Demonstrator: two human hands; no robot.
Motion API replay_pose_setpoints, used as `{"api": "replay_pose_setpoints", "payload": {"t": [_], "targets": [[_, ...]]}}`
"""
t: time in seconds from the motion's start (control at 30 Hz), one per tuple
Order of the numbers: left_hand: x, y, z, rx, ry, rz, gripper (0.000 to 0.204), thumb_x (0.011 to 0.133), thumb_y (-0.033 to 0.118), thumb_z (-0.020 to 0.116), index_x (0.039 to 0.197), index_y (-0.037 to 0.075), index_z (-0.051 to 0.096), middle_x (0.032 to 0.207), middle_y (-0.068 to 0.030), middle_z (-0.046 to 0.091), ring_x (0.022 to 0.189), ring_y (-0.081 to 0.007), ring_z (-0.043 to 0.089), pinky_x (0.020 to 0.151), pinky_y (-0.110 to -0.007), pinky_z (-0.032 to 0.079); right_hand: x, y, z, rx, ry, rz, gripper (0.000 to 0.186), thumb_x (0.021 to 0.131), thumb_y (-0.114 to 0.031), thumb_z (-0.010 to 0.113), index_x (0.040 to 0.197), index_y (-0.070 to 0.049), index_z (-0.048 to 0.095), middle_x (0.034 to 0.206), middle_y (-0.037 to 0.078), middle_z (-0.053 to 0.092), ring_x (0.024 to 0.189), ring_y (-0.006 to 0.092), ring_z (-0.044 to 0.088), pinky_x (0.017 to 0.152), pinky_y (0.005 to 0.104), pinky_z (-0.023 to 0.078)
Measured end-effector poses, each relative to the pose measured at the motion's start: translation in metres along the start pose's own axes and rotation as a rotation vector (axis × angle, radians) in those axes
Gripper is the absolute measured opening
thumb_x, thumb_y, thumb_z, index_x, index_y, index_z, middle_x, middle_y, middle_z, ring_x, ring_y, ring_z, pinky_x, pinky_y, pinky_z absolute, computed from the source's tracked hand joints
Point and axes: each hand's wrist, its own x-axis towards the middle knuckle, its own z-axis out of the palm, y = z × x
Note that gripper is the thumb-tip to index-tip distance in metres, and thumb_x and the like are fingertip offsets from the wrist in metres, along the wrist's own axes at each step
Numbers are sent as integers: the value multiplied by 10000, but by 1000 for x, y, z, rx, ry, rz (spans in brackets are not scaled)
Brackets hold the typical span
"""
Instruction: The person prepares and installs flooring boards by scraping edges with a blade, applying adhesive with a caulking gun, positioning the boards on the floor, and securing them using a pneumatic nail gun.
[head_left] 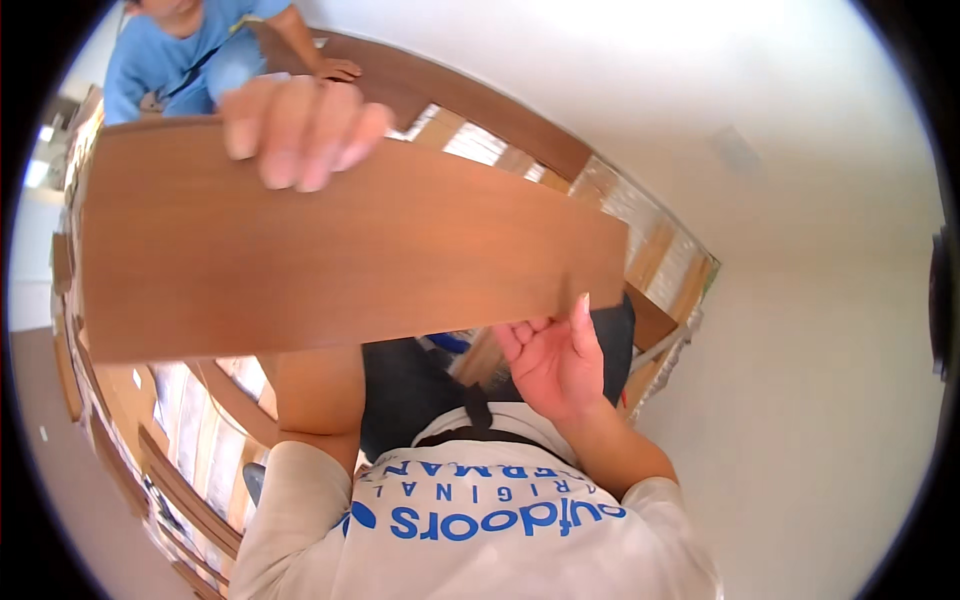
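A long brown wooden plank [380,250] is held up across the middle of my view, tilted with its broad face toward me. My left hand [305,125] curls its fingers over the plank's far edge near the upper left; that forearm is partly hidden behind the plank. Beneath the plank's right end, my right hand [550,355] has its palm turned up, thumb pressed at the near edge and the other fingers bent underneath. My dark-trousered legs show below the plank.
A person in a blue top [180,55] crouches at upper left, a hand on brown floor boards [500,115]. More planks [185,500] and pale strips lie around me over the floor. A white wall [810,330] rises on the right.
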Motion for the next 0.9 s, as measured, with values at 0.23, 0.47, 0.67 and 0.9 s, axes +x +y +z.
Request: {"api": "replay_pose_setpoints", "payload": {"t": [0.23, 0.47, 0.67, 0.9], "targets": [[-129, -226, -47, 676, 966, -658, 324, 1073, 220, 529, 1322, 25, 595, 1230, -92, 694, 1108, -198, 640, 969, -340, 509, -36, -105, -99, 25, 522, -629, 320, 1081, -271, 567, 1310, -50, 603, 1349, 79, 662, 1263, 232, 627, 1070, 413, 543], [-240, -373, -86, 332, 990, -1419, 454, 1047, 319, 618, 1385, 17, 587, 1207, -49, 699, 1071, -151, 652, 911, -310, 490, -40, -223, -246, -143, 948, -840, 344, 1061, -259, 608, 1305, -16, 599, 1269, 119, 669, 1191, 255, 635, 1067, 406, 535], [-244, -462, -142, 160, 1233, -1371, 505, 1014, 498, 641, 1287, 74, 629, 1180, -33, 695, 1028, -129, 654, 803, -282, 471, -2, -284, -337, -233, 1035, -784, 351, 1067, -249, 598, 1337, -25, 585, 1339, 126, 639, 1227, 268, 614, 1097, 425, 511], [-263, -498, -201, 290, 1443, -1408, 524, 1018, 530, 625, 1243, 58, 660, 1081, -46, 725, 910, -134, 665, 767, -290, 489, 28, -317, -392, -348, 948, -728, 469, 1050, -294, 625, 1419, -21, 531, 1438, 129, 580, 1318, 280, 561, 1178, 446, 449]]}}
